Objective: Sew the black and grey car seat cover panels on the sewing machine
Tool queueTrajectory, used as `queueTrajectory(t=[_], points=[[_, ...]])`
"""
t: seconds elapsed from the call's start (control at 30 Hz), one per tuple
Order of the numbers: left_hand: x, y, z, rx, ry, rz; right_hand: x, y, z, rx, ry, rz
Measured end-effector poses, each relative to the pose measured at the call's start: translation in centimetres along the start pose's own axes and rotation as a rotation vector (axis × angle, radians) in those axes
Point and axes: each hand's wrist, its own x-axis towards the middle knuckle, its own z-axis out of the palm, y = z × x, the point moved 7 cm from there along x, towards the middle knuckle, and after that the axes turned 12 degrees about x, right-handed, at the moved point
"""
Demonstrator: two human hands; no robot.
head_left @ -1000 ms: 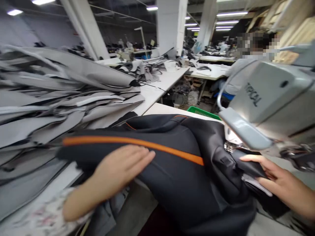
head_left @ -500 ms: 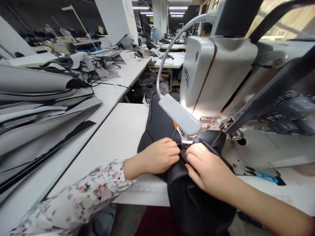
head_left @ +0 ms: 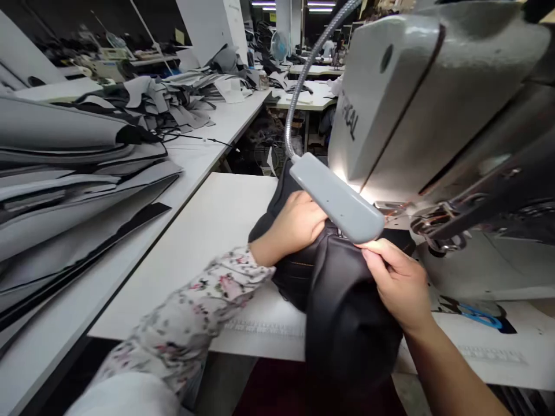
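A black leather-like cover [head_left: 347, 300] lies bunched under the head of a sewing machine [head_left: 390, 104] and hangs over the table's front edge. My left hand [head_left: 299, 222] is closed on the cover left of the needle area, its fingertips partly hidden behind the lamp. With thumb and forefinger, my right hand [head_left: 399, 283] pinches the cover's edge just right of the lamp. The grey lamp [head_left: 336, 196] on its bendy metal neck hides the needle and most of the presser foot. Orange stitching shows on the cover below my left hand.
Stacked grey and black cut pieces [head_left: 78, 190] fill the side table at left, with loose scraps [head_left: 173, 98] farther back. Blue-handled scissors [head_left: 479, 315] rest at right. Ruler markings [head_left: 264, 328] run along the table's front edge.
My left hand has moved forward and up along the cover. My right hand has shifted right and now pinches the edge. The cover is turned, showing more stitching, and the view has come closer.
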Motion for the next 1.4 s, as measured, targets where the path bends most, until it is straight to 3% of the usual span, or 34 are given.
queueTrajectory(t=[0.07, 0.13, 0.2, 0.27, 0.37, 0.43, 0.5, 0.7, 0.8, 0.9, 1.0, 1.13, 1.4], points=[[-1.9, 1.7, 0.1, -0.038, 0.087, -0.059, -0.8, 1.7, -0.8, 0.021, 0.112, 0.075], [-5.1, 4.4, -0.4, -0.108, 0.167, -0.035, -1.3, 3.4, -1.0, 0.149, 0.136, 0.232], [-8.1, 7.0, -0.4, -0.170, 0.149, 0.036, -1.4, 4.4, -0.4, 0.362, 0.034, 0.450], [-9.8, 8.0, -0.3, -0.233, 0.148, 0.031, -1.4, 4.2, 0.5, 0.536, -0.177, 0.631], [-9.6, 7.7, -0.5, -0.330, 0.242, 0.011, -1.5, 3.1, 1.0, 0.616, -0.445, 0.791], [-8.6, 7.0, -0.8, -0.368, 0.283, 0.013, -1.9, 3.0, 0.9, 0.651, -0.511, 0.873], [-7.5, 6.6, -1.2, -0.369, 0.271, 0.025, -2.3, 3.0, 0.9, 0.712, -0.498, 0.928], [-5.5, 6.1, -2.3, -0.160, 0.086, 0.050, -2.9, 3.3, 0.6, 0.824, -0.211, 0.920], [-4.9, 6.0, -2.3, -0.179, 0.063, 0.073, -2.4, 4.4, -0.2, 0.644, -0.163, 0.848], [-4.7, 6.2, -2.3, -0.237, 0.132, 0.093, -1.3, 5.5, -1.4, 0.325, -0.110, 0.738], [-4.9, 6.1, -2.3, -0.261, 0.177, 0.072, -0.3, 5.1, -1.9, 0.115, -0.085, 0.635], [-5.0, 5.9, -2.6, -0.268, 0.145, 0.072, -0.3, 3.8, -1.8, 0.018, -0.122, 0.545], [-4.2, 5.6, -2.5, -0.313, 0.078, 0.080, -0.1, 3.7, -1.6, 0.082, -0.092, 0.450]])
